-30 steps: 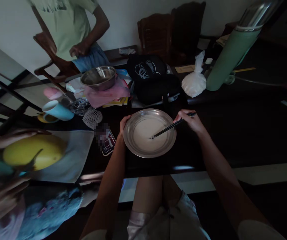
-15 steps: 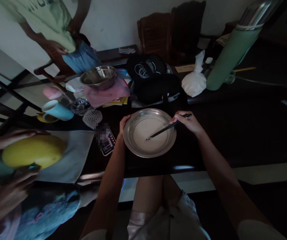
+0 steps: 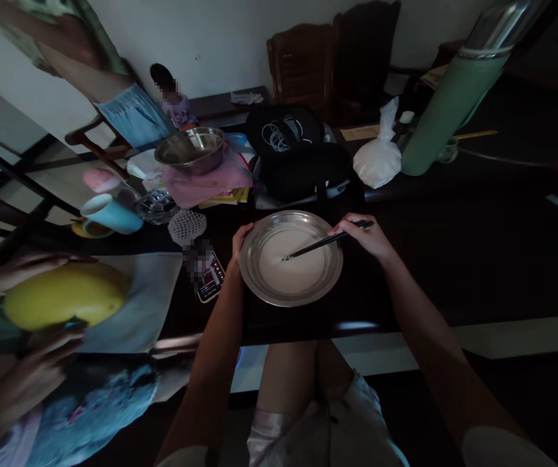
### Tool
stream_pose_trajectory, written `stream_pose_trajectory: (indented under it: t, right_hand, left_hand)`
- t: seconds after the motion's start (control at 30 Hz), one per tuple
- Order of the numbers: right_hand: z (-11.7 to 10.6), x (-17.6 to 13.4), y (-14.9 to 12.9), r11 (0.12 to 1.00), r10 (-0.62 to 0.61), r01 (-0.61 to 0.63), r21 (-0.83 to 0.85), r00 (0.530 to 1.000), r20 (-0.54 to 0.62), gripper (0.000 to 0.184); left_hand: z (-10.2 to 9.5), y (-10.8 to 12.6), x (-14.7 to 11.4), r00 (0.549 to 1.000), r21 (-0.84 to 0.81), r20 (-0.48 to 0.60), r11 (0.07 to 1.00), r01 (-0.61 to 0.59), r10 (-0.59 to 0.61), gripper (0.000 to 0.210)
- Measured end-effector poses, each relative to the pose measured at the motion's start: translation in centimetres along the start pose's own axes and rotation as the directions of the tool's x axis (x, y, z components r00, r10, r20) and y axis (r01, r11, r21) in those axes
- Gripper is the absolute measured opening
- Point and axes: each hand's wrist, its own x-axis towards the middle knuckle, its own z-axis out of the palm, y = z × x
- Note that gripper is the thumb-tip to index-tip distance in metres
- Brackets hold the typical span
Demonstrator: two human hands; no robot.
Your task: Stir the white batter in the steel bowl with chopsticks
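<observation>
A wide metal bowl rests on the dark table before me, with a milky off-white liquid in it. My left hand is closed on the bowl's left rim, its fingers partly hidden by the bowl. Dark chopsticks are pinched in my right hand above the right rim. Their tips dip into the liquid left of the bowl's middle, with pale wet bits on them. A lit phone lies left of my left hand.
At left, a co-worker's hands hold a yellow melon and a small tool over a grey cloth. A second metal bowl, blue mug, black case, tied white bag and green thermos stand behind.
The chopstick tips have shifted slightly left and up within the liquid. My left hand stays on the bowl. The standing person has moved left, and a small person shows behind. The white foam net shifted right.
</observation>
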Motion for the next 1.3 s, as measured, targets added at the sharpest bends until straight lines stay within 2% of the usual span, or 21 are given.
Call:
stream_pose_trajectory:
  t: [0.13, 0.33, 0.53, 0.73, 0.93, 1.13, 1.3]
  right_hand:
    - [-0.42, -0.04, 0.24, 0.999, 0.002, 0.001, 0.039, 0.997, -0.079, 0.041]
    - [0.08, -0.07, 0.0, 1.0, -0.007, 0.006, 0.015, 0.999, 0.036, 0.039]
    - [-0.44, 0.04, 0.31, 0.999, -0.006, 0.009, 0.032, 0.996, -0.085, 0.041]
    - [-0.01, -0.02, 0.05, 1.0, -0.014, 0.013, 0.012, 0.999, 0.047, 0.04]
    - [-0.42, -0.02, 0.3, 0.999, -0.013, 0.015, 0.037, 0.998, -0.062, 0.04]
    - [0.03, -0.12, -0.08, 0.999, -0.022, 0.02, 0.027, 0.998, 0.053, 0.04]
    - [-0.43, -0.09, 0.19, 0.999, -0.021, 0.023, 0.034, 0.998, -0.055, 0.038]
  left_hand:
    - [0.09, 0.0, 0.02, 1.0, 0.014, -0.01, 1.0, -0.014, 0.014, 0.027]
    - [-0.1, 0.05, 0.28, 0.999, 0.006, -0.03, 1.0, -0.014, 0.014, 0.024]
    - [0.12, 0.03, 0.13, 1.0, -0.01, 0.004, 1.0, -0.005, 0.005, 0.028]
    - [0.22, 0.1, 0.06, 1.0, -0.02, 0.005, 1.0, -0.017, 0.017, 0.026]
    - [0.1, 0.21, 0.11, 0.998, -0.017, -0.059, 1.0, 0.026, -0.027, 0.022]
    - [0.15, 0.12, 0.32, 0.999, -0.034, -0.033, 0.999, 0.006, -0.007, 0.024]
    - [0.07, 0.09, 0.24, 0.999, -0.002, -0.034, 1.0, -0.002, 0.002, 0.025]
